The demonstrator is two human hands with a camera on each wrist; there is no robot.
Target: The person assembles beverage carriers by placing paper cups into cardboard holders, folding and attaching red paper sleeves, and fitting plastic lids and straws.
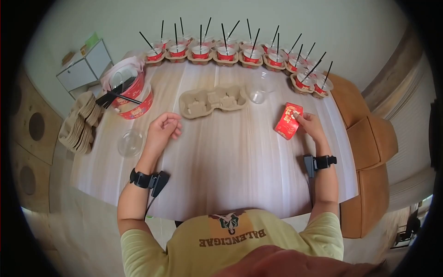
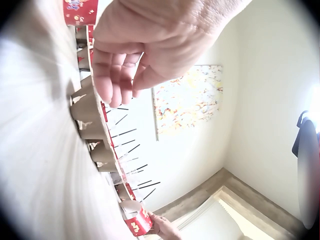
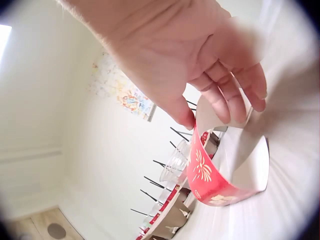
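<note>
My right hand (image 1: 311, 126) pinches a red paper cup sleeve (image 1: 289, 121) with gold print over the table's right side. In the right wrist view the sleeve (image 3: 215, 182) is a bent band, white inside, with the thumb on its printed face. My left hand (image 1: 164, 131) hovers left of centre, fingers loosely curled, nothing in them. Beyond it lies a two-cup pulp carrier (image 1: 214, 104) with bare hollows. A clear plastic cup (image 1: 257, 95) stands at the carrier's right end, nearer the right hand. Left of my left hand sits a clear plastic cup or lid (image 1: 130, 143).
Along the table's far edge runs a curved row of pulp carriers holding red-sleeved cups (image 1: 226, 53) with black straws. At left stand a red tub (image 1: 138, 107) with black straws on top and stacked pulp carriers (image 1: 78, 124). A brown chair (image 1: 369, 143) is against the right edge.
</note>
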